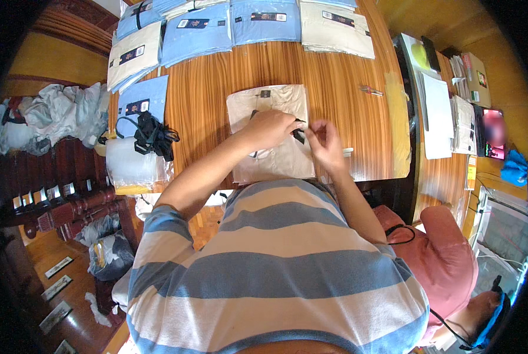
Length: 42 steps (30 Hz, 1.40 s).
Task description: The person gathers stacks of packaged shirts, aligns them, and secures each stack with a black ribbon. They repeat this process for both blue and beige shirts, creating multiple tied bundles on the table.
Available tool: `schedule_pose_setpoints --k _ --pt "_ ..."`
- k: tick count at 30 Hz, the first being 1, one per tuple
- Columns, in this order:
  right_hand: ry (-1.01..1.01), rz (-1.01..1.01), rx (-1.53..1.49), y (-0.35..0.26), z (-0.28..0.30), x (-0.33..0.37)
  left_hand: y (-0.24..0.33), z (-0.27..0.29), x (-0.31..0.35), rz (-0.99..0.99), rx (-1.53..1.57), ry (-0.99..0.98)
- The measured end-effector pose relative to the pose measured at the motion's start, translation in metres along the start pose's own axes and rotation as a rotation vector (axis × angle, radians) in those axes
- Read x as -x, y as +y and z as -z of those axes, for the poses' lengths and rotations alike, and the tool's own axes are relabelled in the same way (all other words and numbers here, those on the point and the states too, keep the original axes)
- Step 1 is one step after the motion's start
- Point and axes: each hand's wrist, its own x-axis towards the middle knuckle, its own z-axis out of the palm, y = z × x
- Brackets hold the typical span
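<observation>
A folded beige garment point(268, 164), perhaps a shirt, lies flat on the wooden table in front of me, with a small dark label near its far edge. My left hand point(271, 128) reaches across it, fingers closed at a dark strip point(298, 135) with a pale bit at its end. Whether the strip is a tag or a band is unclear, as the hand covers most of it. Just to the right, my right hand point(327, 146) holds thumb and fingers pinched together by the garment's right edge. Anything between those fingertips is too small to make out.
Stacks of bagged blue garments point(199, 42) and beige garments point(337, 30) line the far edge. A tangle of black straps point(153, 135) lies on clear plastic bags point(135, 164) at left. A red pen-like item point(371, 91) rests at right. Beside me is a person in pink point(446, 253).
</observation>
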Motion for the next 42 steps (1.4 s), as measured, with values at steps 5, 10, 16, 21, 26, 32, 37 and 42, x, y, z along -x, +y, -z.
schedule_pose_setpoints --k 5,10,16,21,26,32,37,42 --pt "-0.259 -0.334 -0.149 -0.011 -0.009 0.03 0.017 0.004 0.004 0.058 0.315 -0.001" --pt "-0.129 -0.102 0.349 -0.063 0.013 0.022 0.036 0.004 0.016 -0.233 0.121 0.41" --pt "-0.079 0.137 0.919 -0.168 0.009 0.046 0.057 0.023 0.02 -0.181 0.074 0.632" --pt "-0.33 0.176 0.759 -0.151 0.013 0.052 0.042 0.0 0.017 -0.082 0.094 0.798" --pt "-0.612 -0.12 0.041 -0.123 0.041 0.057 0.028 -0.004 0.024 -0.07 0.118 0.868" --pt "-0.698 -0.148 -0.25 -0.081 0.008 0.06 0.013 -0.002 0.034 -0.029 0.225 0.887" --pt "-0.64 0.074 0.1 -0.084 0.008 0.043 0.006 0.005 0.045 -0.009 0.252 0.815" --pt "-0.359 0.305 0.031 -0.091 0.034 -0.055 0.0 0.027 0.055 0.009 0.202 0.678"
